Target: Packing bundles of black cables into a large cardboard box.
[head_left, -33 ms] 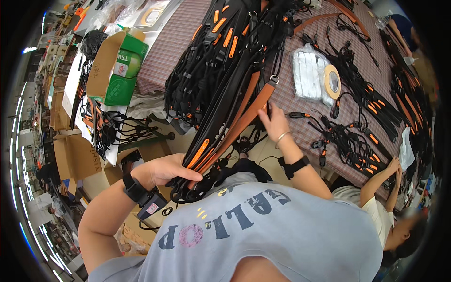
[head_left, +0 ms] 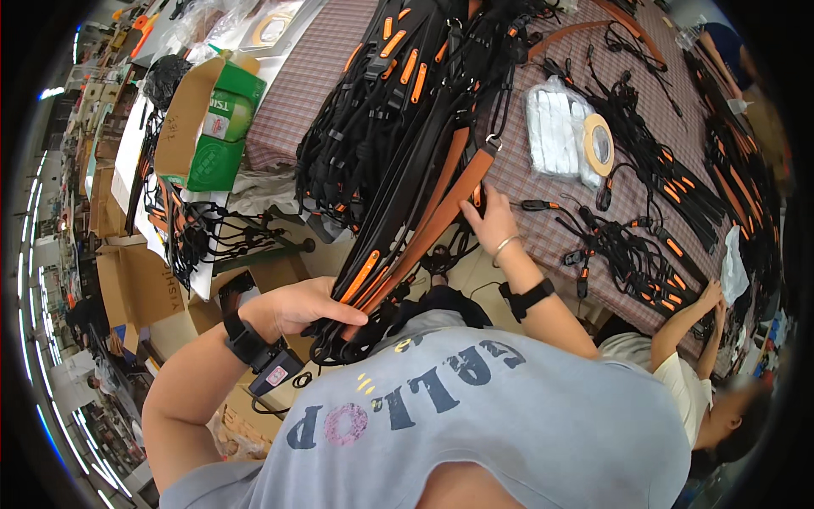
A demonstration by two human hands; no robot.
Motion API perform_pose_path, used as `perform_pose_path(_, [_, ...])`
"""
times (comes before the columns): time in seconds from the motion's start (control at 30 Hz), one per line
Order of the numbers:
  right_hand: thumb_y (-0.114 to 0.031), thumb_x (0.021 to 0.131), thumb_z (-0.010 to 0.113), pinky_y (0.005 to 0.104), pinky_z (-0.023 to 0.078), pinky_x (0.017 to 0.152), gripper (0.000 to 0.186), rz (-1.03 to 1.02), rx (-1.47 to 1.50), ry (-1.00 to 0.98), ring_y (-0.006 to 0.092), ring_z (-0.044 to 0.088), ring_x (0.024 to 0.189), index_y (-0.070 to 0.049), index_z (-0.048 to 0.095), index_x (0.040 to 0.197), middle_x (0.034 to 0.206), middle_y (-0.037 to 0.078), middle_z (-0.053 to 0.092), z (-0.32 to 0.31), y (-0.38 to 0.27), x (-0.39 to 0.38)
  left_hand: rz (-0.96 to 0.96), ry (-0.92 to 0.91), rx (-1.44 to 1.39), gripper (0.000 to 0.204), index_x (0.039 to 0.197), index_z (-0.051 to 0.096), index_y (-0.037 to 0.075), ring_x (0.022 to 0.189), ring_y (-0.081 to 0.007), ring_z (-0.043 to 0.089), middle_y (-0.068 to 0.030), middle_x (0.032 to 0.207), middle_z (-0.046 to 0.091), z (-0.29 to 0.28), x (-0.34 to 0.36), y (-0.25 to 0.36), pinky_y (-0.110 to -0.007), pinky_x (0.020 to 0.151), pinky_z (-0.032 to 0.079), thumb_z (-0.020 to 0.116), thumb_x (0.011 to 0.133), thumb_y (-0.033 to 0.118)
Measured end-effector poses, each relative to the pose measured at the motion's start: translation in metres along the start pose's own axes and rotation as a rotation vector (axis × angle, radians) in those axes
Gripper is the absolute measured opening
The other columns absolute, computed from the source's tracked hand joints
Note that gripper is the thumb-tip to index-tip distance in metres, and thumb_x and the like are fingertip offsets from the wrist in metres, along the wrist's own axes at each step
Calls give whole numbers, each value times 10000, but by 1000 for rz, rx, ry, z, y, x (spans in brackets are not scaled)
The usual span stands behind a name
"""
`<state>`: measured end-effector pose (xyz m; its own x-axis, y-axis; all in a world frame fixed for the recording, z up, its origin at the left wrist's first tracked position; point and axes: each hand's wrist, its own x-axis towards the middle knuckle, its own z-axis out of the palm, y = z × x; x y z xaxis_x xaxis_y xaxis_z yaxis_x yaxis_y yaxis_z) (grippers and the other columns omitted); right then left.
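Straps in the Left Hand, the Right at Their Side

We find the bundle of straps [head_left: 397, 229] in front of the wearer's body, slanting from the near grip up toward the table, where its far part merges with a heap of black cords [head_left: 335, 174]. A wide brown strap [head_left: 449, 199] lies along its right side, with a metal ring [head_left: 493, 142] at its upper end.

The left hand [head_left: 312, 307] pinches the near end, its thumb across the straps beside an orange tag [head_left: 360, 276]; its other fingers are mostly hidden. The right hand [head_left: 494, 224] is bent beside the brown strap, thumb and forefinger parted around a small black-and-orange piece [head_left: 477, 197]. Whether they press on it, we cannot tell.

We judge the step in hand to be gathering or sorting the straps, the left hand steadying while the right attends to single pieces. The next move, we think, calls for a firm left grip and a clean separation of the small piece from its neighbours.

Farther right, on the checked tablecloth [head_left: 284, 114], we see a packet of white strips [head_left: 553, 131], a roll of tape [head_left: 590, 154] and more corded pieces [head_left: 627, 259]. Beyond, a co-worker's hands [head_left: 710, 296] meet a pale plastic bag [head_left: 734, 265].
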<state>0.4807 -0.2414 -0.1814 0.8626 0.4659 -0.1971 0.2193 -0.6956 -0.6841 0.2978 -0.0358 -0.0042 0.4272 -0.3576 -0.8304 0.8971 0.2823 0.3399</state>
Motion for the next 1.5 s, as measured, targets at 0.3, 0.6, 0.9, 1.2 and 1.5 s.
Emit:
perform_pose_path(0.3, [-265, 875, 479, 334, 472, 654, 457, 301, 504, -235, 283, 588, 682, 34, 439, 1218, 925, 183, 610, 0, 32, -6, 75, 29, 209, 271, 888, 551, 45, 641, -122, 522, -37, 721, 535, 4, 21, -17, -248, 589, 429, 689, 744, 229])
perform_pose_path(0.6, [-232, 915, 476, 167, 283, 458, 301, 558, 1882, -783, 31, 344, 486, -90, 490, 1180, 697, -17, 500, -57, -36, -134, 196, -20, -151, 392, 1133, 476, 10, 742, -182, 582, -102, 854, 586, 2, 16, -23, -317, 704, 493, 600, 811, 198])
perform_pose_path(0.9, [-284, 933, 434, 231, 329, 484, 253, 625, 1573, -565, 81, 428, 567, -115, 506, 1107, 739, 0, 496, 8, -106, -227, 145, -56, -133, 292, 1054, 551, 31, 793, -180, 615, -96, 915, 622, -7, 44, -69, -313, 727, 514, 630, 810, 172])
perform_pose_path(1.2, [-412, 906, 427, 182, 369, 439, 401, 460, 796, -781, 67, 486, 560, -43, 495, 1045, 747, 17, 524, 30, -121, -215, 197, -21, 128, 219, 975, 581, 7, 802, -171, 615, -93, 911, 622, -15, 41, -91, -304, 717, 516, 637, 794, 116])
perform_pose_path(1.5, [-227, 833, 494, 231, 439, 497, 368, 535, 1306, -726, 107, 500, 531, 3, 400, 1103, 689, 41, 503, 30, -105, -231, 146, 110, 55, 199, 948, 561, 5, 684, -178, 603, -105, 791, 605, -11, 28, -84, -284, 620, 507, 626, 797, 118])
